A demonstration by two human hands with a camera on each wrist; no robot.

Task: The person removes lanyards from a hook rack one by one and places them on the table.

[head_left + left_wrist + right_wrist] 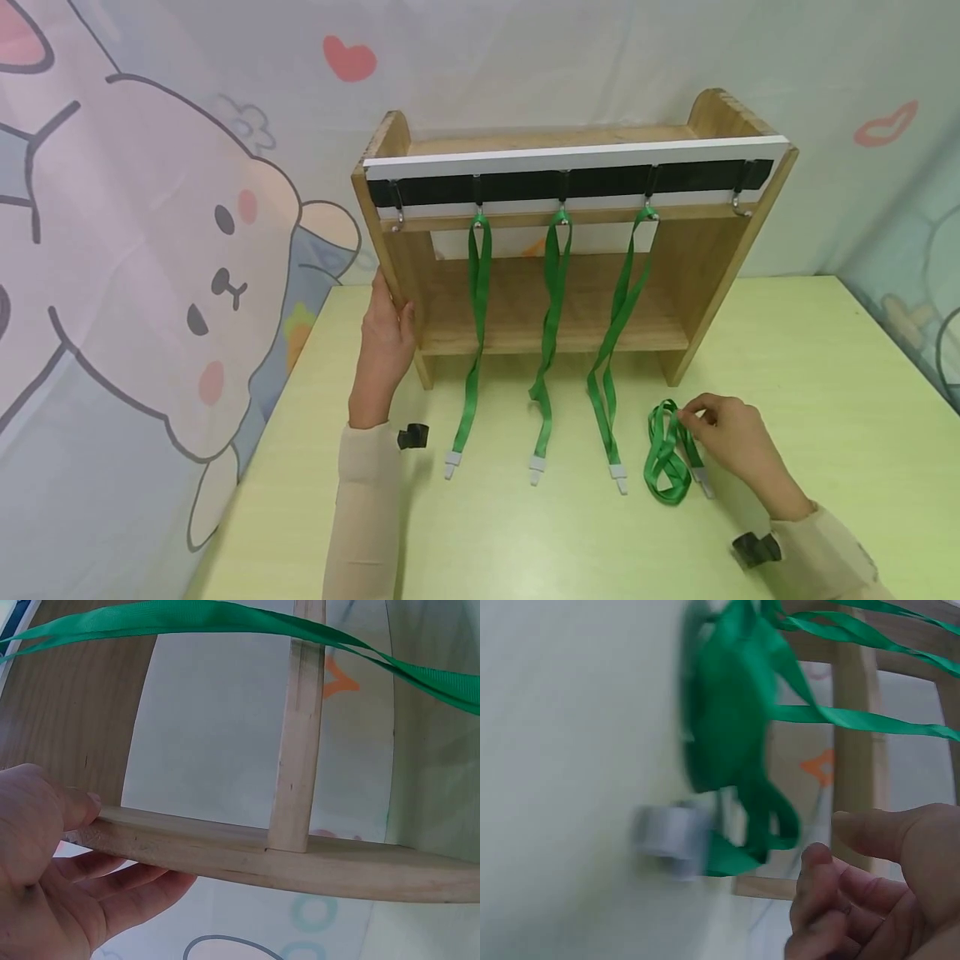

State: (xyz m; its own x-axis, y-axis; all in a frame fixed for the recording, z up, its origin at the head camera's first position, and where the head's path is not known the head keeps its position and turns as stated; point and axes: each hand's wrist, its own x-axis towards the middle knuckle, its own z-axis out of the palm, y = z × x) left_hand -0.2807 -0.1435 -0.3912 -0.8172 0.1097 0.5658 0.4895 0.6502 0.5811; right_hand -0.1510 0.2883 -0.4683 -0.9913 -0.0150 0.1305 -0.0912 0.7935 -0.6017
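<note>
My left hand [386, 337] holds the left side panel of a wooden rack [551, 342]; in the left wrist view, thumb and fingers [150, 896] lie on opposite sides of its edge. Three green lanyards hang from the rack's hooks: a left lanyard [471, 400], a middle lanyard [551, 321] and a right lanyard [615, 317], each ending in a pale clip. My right hand [731, 433] is at another green lanyard [667, 467], bunched in loops at the right front. In the right wrist view, that lanyard [731, 705] is blurred beside the fingertips, and a gap shows between thumb and index finger.
A black strip [517, 185] on a white board carries the hooks. The leftmost hook [397, 218] and rightmost hook [738, 202] hold no lanyard. The rack stands on a pale yellow-green table [495, 550], with a cartoon-printed cloth [187, 250] behind and to the left.
</note>
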